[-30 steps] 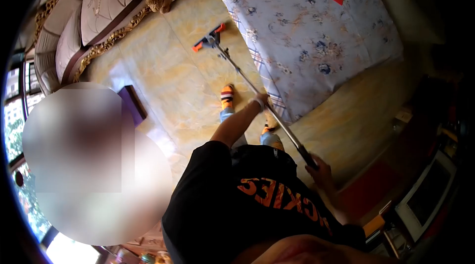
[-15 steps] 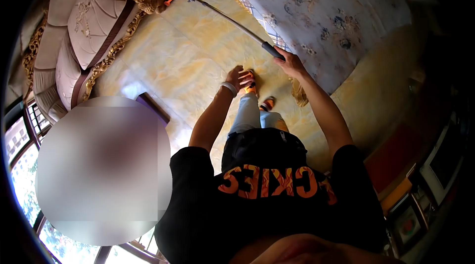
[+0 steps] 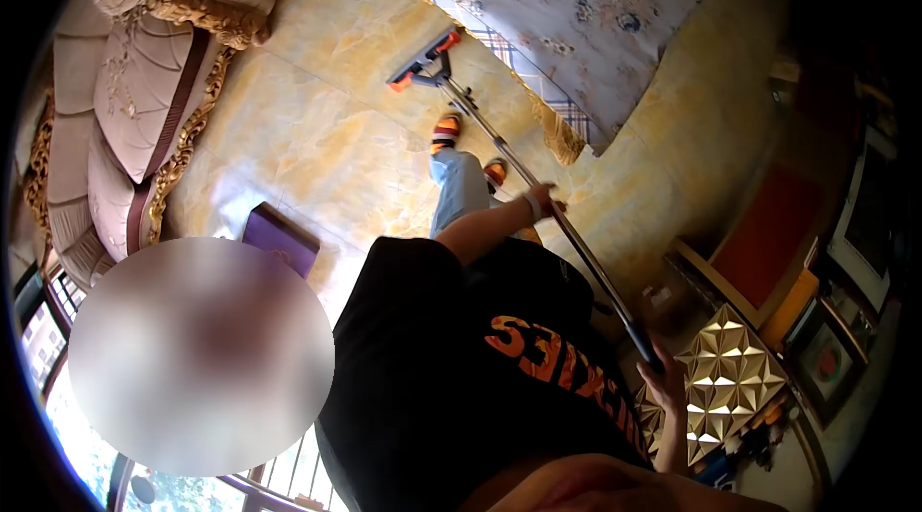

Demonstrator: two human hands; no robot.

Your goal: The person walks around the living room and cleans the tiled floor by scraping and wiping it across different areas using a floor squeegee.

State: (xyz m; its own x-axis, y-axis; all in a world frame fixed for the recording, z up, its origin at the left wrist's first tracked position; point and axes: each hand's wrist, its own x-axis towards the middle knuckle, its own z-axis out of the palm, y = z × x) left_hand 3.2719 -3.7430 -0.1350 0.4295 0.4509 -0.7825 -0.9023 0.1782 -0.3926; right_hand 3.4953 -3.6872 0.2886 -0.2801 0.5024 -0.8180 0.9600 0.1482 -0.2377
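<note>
1. Pale yellow marbled tile floor (image 3: 336, 133) spans the room, carrying the furniture and the worker's feet.
2. A floral cloth (image 3: 586, 8) drapes what appears to be a table, its nearest corner hanging ahead of the wearer.
3. A cushioned sofa (image 3: 144, 94) with carved gilt trim lines the left side, well apart from the draped edge.
4. A long-handled squeegee mop (image 3: 586, 256) slants across the wearer's front, its orange-tipped head (image 3: 423, 60) low over the tiles beside the cloth's edge; floor contact cannot be confirmed.
5. A purple box (image 3: 280, 238) sits on the floor, left of the wearer.
6. The right hand (image 3: 663, 381), fingers curled, holds the pole's dark end grip, likely for push and angle.
7. The left hand (image 3: 545, 197), loosely closed around the mid-shaft, likely steers; the wide spacing appears to give leverage.
</note>
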